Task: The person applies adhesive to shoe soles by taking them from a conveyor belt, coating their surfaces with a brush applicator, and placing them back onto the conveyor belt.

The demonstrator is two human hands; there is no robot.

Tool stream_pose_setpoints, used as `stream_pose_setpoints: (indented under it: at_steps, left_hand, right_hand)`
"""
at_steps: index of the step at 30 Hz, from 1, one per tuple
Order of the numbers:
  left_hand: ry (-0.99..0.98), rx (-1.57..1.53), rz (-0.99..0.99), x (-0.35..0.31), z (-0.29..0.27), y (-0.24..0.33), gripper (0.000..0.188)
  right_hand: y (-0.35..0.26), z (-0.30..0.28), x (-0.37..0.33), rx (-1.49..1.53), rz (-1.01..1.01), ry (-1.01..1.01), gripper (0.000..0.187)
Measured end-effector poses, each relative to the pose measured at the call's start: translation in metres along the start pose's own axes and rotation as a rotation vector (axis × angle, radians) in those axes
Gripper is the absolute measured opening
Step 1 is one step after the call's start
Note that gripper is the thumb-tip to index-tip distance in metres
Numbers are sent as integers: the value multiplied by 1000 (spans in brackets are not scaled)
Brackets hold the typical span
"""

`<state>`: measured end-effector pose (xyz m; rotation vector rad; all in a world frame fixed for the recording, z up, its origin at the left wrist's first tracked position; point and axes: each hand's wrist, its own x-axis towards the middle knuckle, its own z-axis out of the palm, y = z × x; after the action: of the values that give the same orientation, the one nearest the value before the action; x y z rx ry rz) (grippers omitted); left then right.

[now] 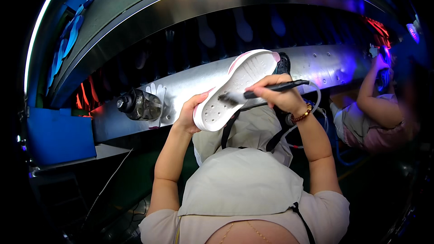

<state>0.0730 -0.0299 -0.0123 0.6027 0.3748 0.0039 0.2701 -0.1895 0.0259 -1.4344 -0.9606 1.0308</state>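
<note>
My left hand (189,112) is closed on the heel-end edge of a white shoe sole (247,73) with pink on its far rim. The sole is tilted, its inner face with small holes and a textured patch turned toward me. In my right hand (281,94) is a brush (276,86) with a black handle, gripped like a pen. A thin pale tube (318,95) runs from the handle's end. The brush's bristles (231,98) lie over the sole's middle and look smeared by motion; whether they touch it I cannot tell.
A metal bench (190,79) crosses in front of me. On its left lie a dark-lidded bottle (141,104) and a white glove (156,91). A dark perforated item (283,63) sits behind the sole. Hanging soles (244,31) line the far side. A co-worker (373,108) sits at right.
</note>
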Motion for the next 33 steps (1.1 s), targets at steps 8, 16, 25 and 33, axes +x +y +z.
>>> stream_pose_setpoints:
  at_steps: [8, 16, 25, 33]
  left_hand:
    - [-42, -115, -42, 7, -5, -13, 59]
    - [46, -112, 21, 3, -14, -17, 53]
    - [-41, 277, 599, -41, 21, 67, 65]
    - [-139, -705, 1149, -1, -18, 250, 73]
  right_hand:
    - [58, 17, 4, -414, -519, 555, 11]
    - [26, 64, -15, -257, -520, 227, 13]
    - [38, -6, -20, 784, -148, 435, 23]
    - [56, -13, -31, 861, -48, 526, 22]
